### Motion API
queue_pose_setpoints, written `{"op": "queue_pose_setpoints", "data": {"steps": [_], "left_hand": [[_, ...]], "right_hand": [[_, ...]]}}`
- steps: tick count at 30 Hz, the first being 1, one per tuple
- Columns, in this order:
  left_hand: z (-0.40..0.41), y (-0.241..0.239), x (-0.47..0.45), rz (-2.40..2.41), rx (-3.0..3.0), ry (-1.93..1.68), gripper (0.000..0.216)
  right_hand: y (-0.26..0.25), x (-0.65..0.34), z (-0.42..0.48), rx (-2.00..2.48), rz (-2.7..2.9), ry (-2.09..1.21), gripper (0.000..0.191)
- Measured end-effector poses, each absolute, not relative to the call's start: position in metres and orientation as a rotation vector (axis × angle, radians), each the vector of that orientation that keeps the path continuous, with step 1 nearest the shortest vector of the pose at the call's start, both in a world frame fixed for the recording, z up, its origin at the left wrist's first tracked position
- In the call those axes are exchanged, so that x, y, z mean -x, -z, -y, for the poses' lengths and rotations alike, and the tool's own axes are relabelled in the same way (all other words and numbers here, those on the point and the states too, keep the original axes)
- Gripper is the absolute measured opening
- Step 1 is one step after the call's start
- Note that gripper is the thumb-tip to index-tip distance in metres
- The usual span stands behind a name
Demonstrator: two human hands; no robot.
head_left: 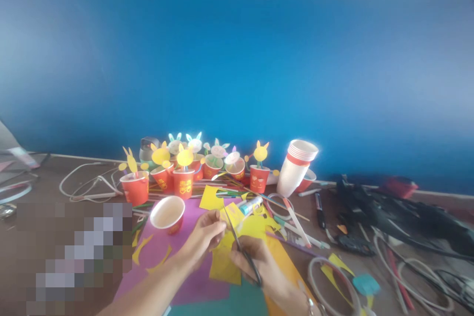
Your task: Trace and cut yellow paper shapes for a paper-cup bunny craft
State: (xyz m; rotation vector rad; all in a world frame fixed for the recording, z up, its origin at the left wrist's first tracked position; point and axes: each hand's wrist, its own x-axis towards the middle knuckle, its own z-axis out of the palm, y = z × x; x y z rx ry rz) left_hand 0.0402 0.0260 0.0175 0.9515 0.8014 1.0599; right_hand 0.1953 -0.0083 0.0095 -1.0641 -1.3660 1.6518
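Observation:
My right hand (257, 256) is closed around the dark handles of a pair of scissors (253, 268), whose blades point up and to the left. Pinched in my left hand (209, 232) is a small piece of yellow paper (230, 213), with the blades lying close against it. Below my hands, yellow paper (225, 264) rests on a purple sheet (188, 281). Just left of my left hand stands a paper cup (168, 210) with a white inside and a red outside. Yellow scraps (255, 226) lie beyond my right hand.
Red cups (184, 185) with paper animal heads stand along the back, before a blue panel (237, 59). A leaning stack of white cups (294, 173) is right of them. A glue stick (251, 206), markers (297, 222), coiled cables (333, 284) and a black bag (407, 217) lie around.

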Motion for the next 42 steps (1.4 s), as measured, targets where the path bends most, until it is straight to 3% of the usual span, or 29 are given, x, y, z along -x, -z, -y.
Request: {"op": "queue_pose_setpoints", "data": {"steps": [42], "left_hand": [[-0.0264, -0.0196, -0.0407, -0.833, -0.998, -0.972, 0.026]], "right_hand": [[-0.0055, -0.1924, 0.0113, 1.058, 1.437, -1.561, 0.044]]}}
